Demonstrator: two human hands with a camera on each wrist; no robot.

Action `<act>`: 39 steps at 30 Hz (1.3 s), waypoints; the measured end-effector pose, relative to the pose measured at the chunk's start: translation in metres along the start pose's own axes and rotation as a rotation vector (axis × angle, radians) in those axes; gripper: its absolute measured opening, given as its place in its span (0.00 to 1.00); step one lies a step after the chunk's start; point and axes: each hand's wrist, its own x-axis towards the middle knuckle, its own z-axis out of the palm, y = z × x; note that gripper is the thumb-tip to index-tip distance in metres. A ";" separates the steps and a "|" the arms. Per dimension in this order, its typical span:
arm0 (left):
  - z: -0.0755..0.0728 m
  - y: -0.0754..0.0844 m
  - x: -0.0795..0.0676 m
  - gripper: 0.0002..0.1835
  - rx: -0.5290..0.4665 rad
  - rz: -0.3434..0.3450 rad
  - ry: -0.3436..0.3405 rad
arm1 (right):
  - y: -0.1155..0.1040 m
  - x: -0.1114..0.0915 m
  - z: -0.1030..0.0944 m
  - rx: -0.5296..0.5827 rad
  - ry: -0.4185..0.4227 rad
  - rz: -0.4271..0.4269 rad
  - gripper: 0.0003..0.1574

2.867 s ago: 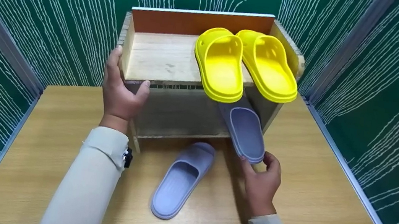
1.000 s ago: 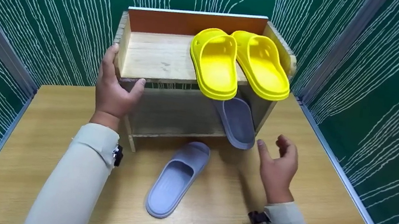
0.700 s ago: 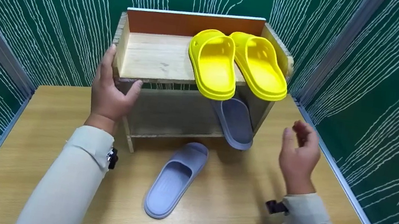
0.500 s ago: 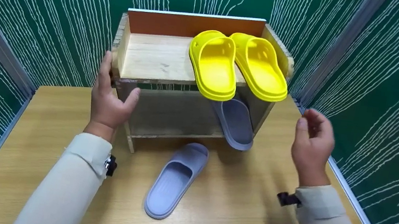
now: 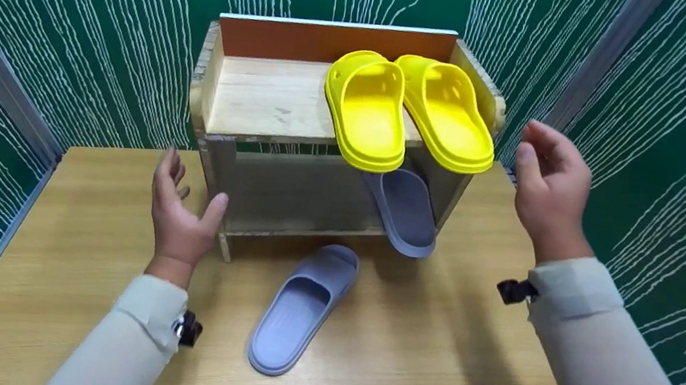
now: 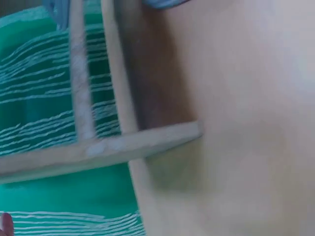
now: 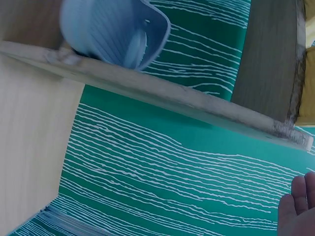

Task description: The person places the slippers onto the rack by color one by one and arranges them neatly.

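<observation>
A small wooden shoe rack (image 5: 274,110) stands at the back of the table. On the right of its top shelf sits a pair of yellow clogs (image 5: 372,123). One grey slipper (image 5: 409,218) lies on the lower shelf at the right, its heel jutting past the front edge. The other grey slipper (image 5: 293,318) rests on the table in front of the rack. My left hand (image 5: 184,218) hovers apart from the rack's left front, fingers loosely bent and holding nothing. Raised off the rack's right side, my right hand (image 5: 552,187) is relaxed, with nothing in it.
Green walls (image 5: 132,32) with white streaks enclose the wooden table (image 5: 101,220) at the back and both sides. A grey strip (image 5: 608,294) runs along the table's right edge. The rack's side panel (image 7: 162,93) and the lower slipper show in the right wrist view.
My right hand let go of the grey slipper on the lower shelf, then moved right and up. The left hand came off the rack's left side and dropped lower.
</observation>
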 end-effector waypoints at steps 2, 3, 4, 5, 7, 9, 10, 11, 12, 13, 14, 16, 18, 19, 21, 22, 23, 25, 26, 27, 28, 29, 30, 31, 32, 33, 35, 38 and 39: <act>-0.001 -0.005 -0.013 0.48 -0.018 -0.065 0.008 | -0.001 0.008 0.002 0.013 -0.022 -0.012 0.24; -0.001 -0.008 -0.019 0.46 -0.025 -0.103 0.008 | -0.001 0.012 0.003 0.018 -0.034 -0.018 0.24; -0.002 -0.011 -0.025 0.45 -0.035 -0.139 0.007 | -0.002 0.016 0.004 0.026 -0.046 -0.019 0.24; -0.002 -0.013 -0.031 0.44 -0.048 -0.170 0.007 | -0.002 0.019 0.006 0.035 -0.058 -0.015 0.24; -0.001 -0.018 -0.043 0.43 -0.073 -0.225 0.000 | -0.002 0.025 0.008 0.050 -0.079 -0.006 0.24; 0.001 -0.022 -0.054 0.42 -0.096 -0.263 -0.012 | -0.003 0.030 0.009 0.053 -0.097 0.013 0.24; 0.003 -0.024 -0.059 0.42 -0.109 -0.278 -0.019 | -0.003 0.032 0.010 0.055 -0.105 0.025 0.24; 0.005 -0.025 -0.065 0.42 -0.118 -0.294 -0.028 | -0.003 0.034 0.010 0.055 -0.112 0.033 0.24; 0.007 -0.026 -0.070 0.42 -0.119 -0.311 -0.043 | -0.003 0.035 0.011 0.057 -0.120 0.038 0.24; 0.010 -0.027 -0.075 0.42 -0.122 -0.325 -0.059 | -0.004 0.037 0.012 0.057 -0.130 0.041 0.24; 0.013 -0.028 -0.081 0.41 -0.122 -0.338 -0.079 | -0.004 0.038 0.012 0.061 -0.141 0.045 0.24; 0.018 -0.029 -0.091 0.40 -0.113 -0.357 -0.124 | -0.006 0.041 0.014 0.071 -0.165 0.057 0.23; 0.023 -0.029 -0.100 0.39 -0.097 -0.358 -0.168 | -0.007 0.044 0.016 0.089 -0.192 0.076 0.23; 0.025 -0.029 -0.104 0.38 -0.098 -0.350 -0.188 | -0.008 0.045 0.017 0.098 -0.204 0.087 0.23; 0.029 -0.028 -0.111 0.39 -0.092 -0.336 -0.231 | -0.009 0.047 0.018 0.116 -0.217 0.116 0.23; 0.031 -0.027 -0.114 0.40 -0.084 -0.330 -0.256 | -0.009 0.048 0.018 0.128 -0.220 0.132 0.23; 0.032 -0.027 -0.117 0.40 -0.080 -0.323 -0.283 | -0.009 0.049 0.018 0.139 -0.221 0.146 0.24; 0.035 -0.025 -0.122 0.42 -0.064 -0.309 -0.335 | -0.009 0.050 0.017 0.155 -0.217 0.171 0.24; 0.036 -0.024 -0.125 0.42 -0.050 -0.308 -0.360 | -0.008 0.050 0.016 0.167 -0.216 0.180 0.25; 0.036 -0.023 -0.128 0.43 -0.036 -0.311 -0.382 | -0.008 0.050 0.016 0.181 -0.216 0.189 0.25; 0.037 -0.023 -0.131 0.44 -0.024 -0.308 -0.397 | -0.008 0.051 0.015 0.196 -0.217 0.194 0.25; 0.037 -0.022 -0.134 0.44 -0.015 -0.306 -0.410 | -0.008 0.051 0.015 0.213 -0.218 0.198 0.25; 0.037 -0.022 -0.137 0.45 0.000 -0.313 -0.423 | -0.007 0.051 0.015 0.233 -0.217 0.202 0.25; 0.037 -0.022 -0.140 0.46 0.010 -0.320 -0.437 | -0.008 0.051 0.015 0.253 -0.217 0.207 0.25; 0.037 -0.022 -0.142 0.47 0.018 -0.325 -0.450 | -0.007 0.051 0.015 0.269 -0.217 0.207 0.25; 0.037 -0.022 -0.144 0.48 0.023 -0.329 -0.464 | -0.007 0.051 0.015 0.287 -0.217 0.207 0.26; 0.037 -0.022 -0.147 0.50 0.036 -0.337 -0.495 | -0.007 0.051 0.015 0.316 -0.215 0.206 0.26; 0.036 -0.023 -0.149 0.54 0.056 -0.349 -0.543 | -0.005 0.051 0.016 0.350 -0.213 0.201 0.26; 0.036 -0.024 -0.150 0.55 0.067 -0.357 -0.559 | -0.005 0.051 0.016 0.362 -0.211 0.204 0.26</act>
